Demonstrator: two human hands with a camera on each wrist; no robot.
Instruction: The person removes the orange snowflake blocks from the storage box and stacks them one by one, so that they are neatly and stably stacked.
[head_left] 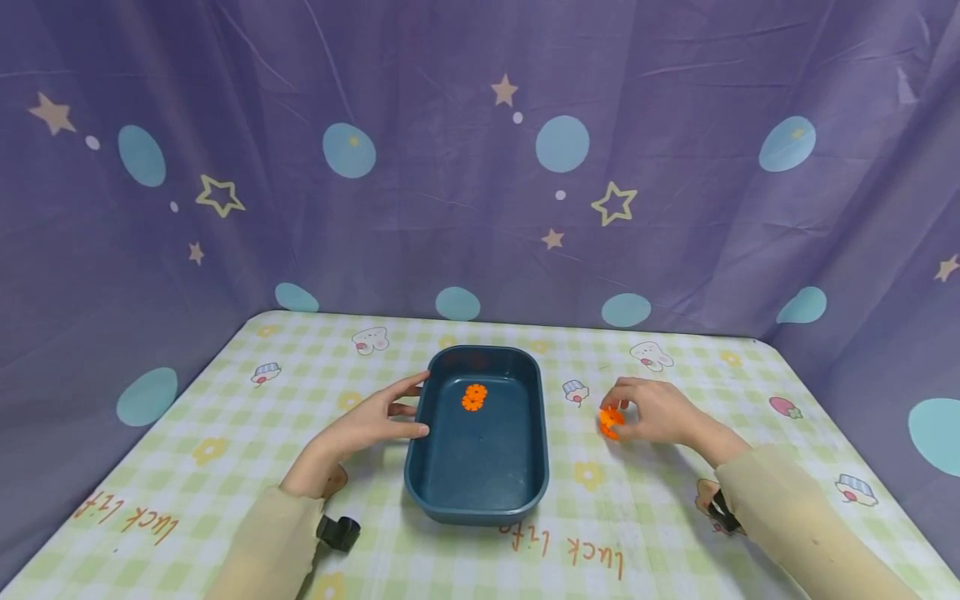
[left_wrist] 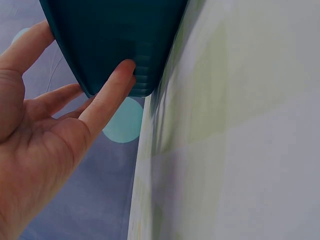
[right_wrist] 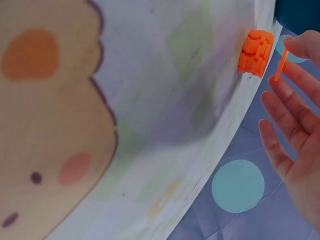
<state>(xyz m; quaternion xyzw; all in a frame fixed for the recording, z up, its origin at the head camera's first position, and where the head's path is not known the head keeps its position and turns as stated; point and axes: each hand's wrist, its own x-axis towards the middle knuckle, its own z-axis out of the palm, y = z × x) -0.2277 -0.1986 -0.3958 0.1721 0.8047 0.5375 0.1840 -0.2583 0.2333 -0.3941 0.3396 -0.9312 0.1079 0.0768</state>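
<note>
A dark teal rectangular tub [head_left: 482,512] stands on the table, and two orange notched discs [head_left: 473,398] lie on its floor. At the tub's left side, my left hand [head_left: 366,423] touches the outer wall with extended, spread fingers, also seen in the left wrist view. To the right of the tub, my right hand [head_left: 656,413] pinches one thin orange disc [right_wrist: 282,65] between thumb and index finger; its other fingers are spread. Just beside that disc, a short stack of orange discs [right_wrist: 256,53] sits on the tablecloth, partly hidden by the hand in the head view.
A green-and-white checked tablecloth [head_left: 300,425] with cartoon prints covers the table. Behind it hangs a purple curtain [head_left: 465,217] with stars and blue dots. Black camera mounts [head_left: 339,533] are on both wrists.
</note>
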